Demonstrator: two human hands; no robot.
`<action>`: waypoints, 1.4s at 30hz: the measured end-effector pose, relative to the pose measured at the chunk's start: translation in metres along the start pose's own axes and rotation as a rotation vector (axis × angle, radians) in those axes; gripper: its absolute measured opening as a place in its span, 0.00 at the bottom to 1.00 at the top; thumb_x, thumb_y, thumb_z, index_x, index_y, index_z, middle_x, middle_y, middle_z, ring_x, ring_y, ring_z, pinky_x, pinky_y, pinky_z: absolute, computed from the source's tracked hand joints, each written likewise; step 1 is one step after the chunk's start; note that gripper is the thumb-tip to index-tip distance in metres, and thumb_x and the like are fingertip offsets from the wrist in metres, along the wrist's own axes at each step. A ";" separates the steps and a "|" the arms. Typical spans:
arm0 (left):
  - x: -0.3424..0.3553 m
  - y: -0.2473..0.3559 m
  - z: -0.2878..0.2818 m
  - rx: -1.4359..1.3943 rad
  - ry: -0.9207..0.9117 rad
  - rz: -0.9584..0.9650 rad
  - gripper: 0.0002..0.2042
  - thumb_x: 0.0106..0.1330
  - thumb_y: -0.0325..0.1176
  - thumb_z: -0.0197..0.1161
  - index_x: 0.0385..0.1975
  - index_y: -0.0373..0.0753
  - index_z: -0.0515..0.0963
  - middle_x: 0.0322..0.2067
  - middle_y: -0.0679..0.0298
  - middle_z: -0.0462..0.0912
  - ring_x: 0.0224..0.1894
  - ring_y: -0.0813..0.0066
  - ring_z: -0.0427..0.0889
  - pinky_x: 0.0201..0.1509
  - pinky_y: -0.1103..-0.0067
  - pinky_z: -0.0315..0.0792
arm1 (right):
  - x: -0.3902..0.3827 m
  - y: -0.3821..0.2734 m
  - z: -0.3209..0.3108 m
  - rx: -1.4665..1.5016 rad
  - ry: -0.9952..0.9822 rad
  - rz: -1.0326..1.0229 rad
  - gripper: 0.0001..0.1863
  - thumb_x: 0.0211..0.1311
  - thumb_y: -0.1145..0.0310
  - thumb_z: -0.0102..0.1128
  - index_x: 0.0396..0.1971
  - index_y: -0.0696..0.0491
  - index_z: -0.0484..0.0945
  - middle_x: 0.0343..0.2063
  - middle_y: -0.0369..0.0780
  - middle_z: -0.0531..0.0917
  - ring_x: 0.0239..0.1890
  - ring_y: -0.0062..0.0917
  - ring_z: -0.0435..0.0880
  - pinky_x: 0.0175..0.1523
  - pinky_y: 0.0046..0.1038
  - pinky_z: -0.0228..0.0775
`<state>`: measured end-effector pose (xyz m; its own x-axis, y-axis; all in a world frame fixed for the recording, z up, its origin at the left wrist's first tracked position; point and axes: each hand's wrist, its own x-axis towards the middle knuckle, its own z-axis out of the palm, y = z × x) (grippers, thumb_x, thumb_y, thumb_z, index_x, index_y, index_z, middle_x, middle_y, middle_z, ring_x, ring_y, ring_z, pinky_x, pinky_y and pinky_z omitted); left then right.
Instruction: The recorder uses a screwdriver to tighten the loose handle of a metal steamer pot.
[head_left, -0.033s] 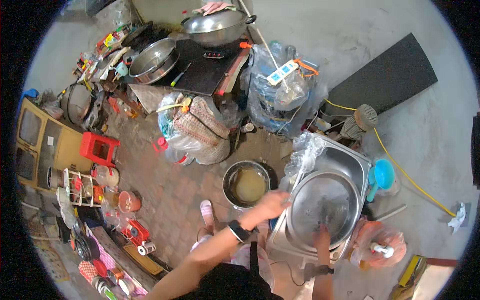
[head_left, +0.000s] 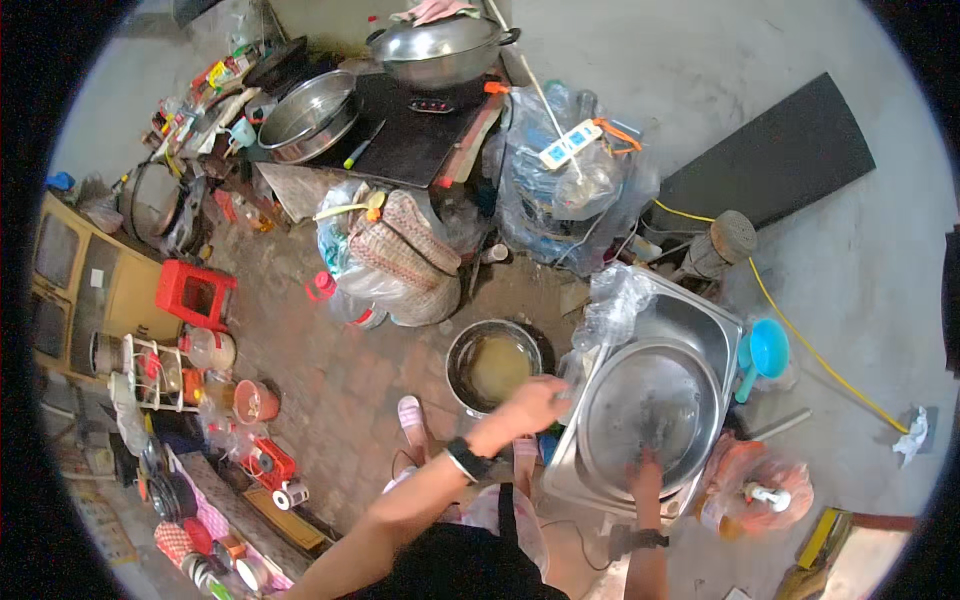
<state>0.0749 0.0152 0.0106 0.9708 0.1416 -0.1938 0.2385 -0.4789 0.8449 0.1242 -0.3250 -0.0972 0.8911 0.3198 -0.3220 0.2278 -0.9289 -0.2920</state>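
A wide round steel basin [head_left: 610,400] rests on the metal sink [head_left: 685,300], covering its near part. My right hand [head_left: 648,474] reaches over the near rim, fingers stretched toward the wet-looking bottom, where dark marks or reflections show. Nothing held shows in it. Just left of the basin and sink edge is my left hand [head_left: 540,402], its fingers curled in; whether it holds anything small is hidden. On the floor beyond that hand stands a dark-rimmed bowl [head_left: 500,368] with cloudy yellowish liquid.
Clear plastic wrap [head_left: 618,300] lies over the sink's far left corner. A blue dipper [head_left: 767,350] is right of the sink, near an orange-pink plastic bag [head_left: 780,480]. Farther off stand a woven sack [head_left: 405,255], a red stool [head_left: 195,293] and a black stove table [head_left: 400,140] with a lidded pot [head_left: 440,55].
My left hand has drawn slightly left, away from the basin's rim. My right hand stays in the basin, nearly in the same spot. The view has shifted a little.
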 end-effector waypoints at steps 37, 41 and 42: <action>-0.342 -0.361 -0.401 -0.144 0.852 -1.047 0.17 0.55 0.38 0.62 0.39 0.31 0.77 0.35 0.47 0.81 0.40 0.55 0.81 0.44 0.71 0.72 | 0.435 -0.780 -0.263 -0.026 0.563 -0.894 0.35 0.51 0.63 0.63 0.59 0.57 0.60 0.53 0.56 0.67 0.55 0.49 0.68 0.58 0.38 0.62; -0.337 -0.341 -0.407 -0.252 0.954 -1.080 0.16 0.55 0.36 0.63 0.38 0.29 0.77 0.33 0.50 0.82 0.38 0.61 0.82 0.42 0.73 0.73 | 0.492 -0.862 -0.282 -0.062 0.554 -0.804 0.34 0.55 0.55 0.59 0.59 0.53 0.61 0.53 0.56 0.68 0.52 0.50 0.71 0.54 0.40 0.66; -0.358 -0.351 -0.393 -0.164 0.915 -1.120 0.16 0.55 0.35 0.63 0.37 0.28 0.76 0.32 0.51 0.82 0.37 0.64 0.82 0.42 0.74 0.73 | 0.493 -0.884 -0.285 -0.083 0.527 -0.724 0.34 0.55 0.52 0.58 0.60 0.51 0.61 0.53 0.56 0.69 0.50 0.50 0.72 0.53 0.41 0.67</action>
<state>-0.3666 0.4728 -0.0208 -0.0889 0.8885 -0.4501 0.7776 0.3443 0.5260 0.4740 0.6006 0.2585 0.5780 0.7241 0.3764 0.8131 -0.5501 -0.1905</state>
